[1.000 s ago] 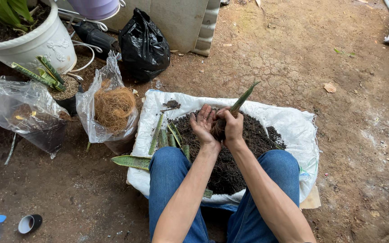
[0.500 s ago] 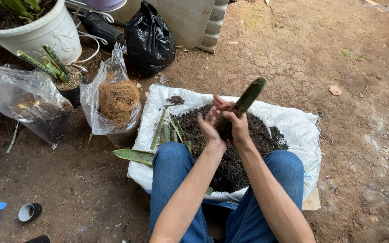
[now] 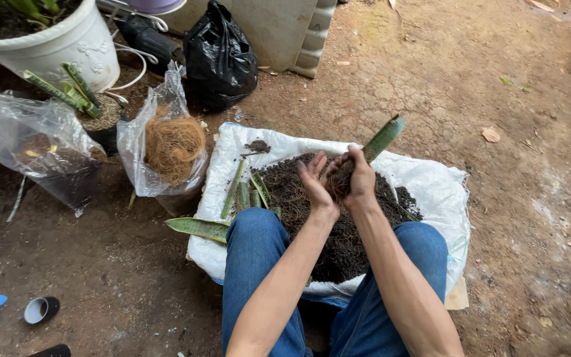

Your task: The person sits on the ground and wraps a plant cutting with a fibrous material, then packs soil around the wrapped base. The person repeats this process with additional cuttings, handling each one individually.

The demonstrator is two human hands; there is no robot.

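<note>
**Hands work a leaf cutting over the soil**

Since the earlier frame the leaf cutting (image 3: 381, 140) has tilted further toward the upper right, and the left hand (image 3: 314, 186) has opened. The right hand (image 3: 358, 180) is curled tight around the cutting's rooty base at the centre of the frame; the left hand's fingers are spread, palm beside it. Both hover above the dark soil (image 3: 338, 225) on the white sack (image 3: 431, 182). More leaves (image 3: 246, 192) lie left of the soil. A clear bag of brown fibre (image 3: 170, 149) stands at centre left.
</note>
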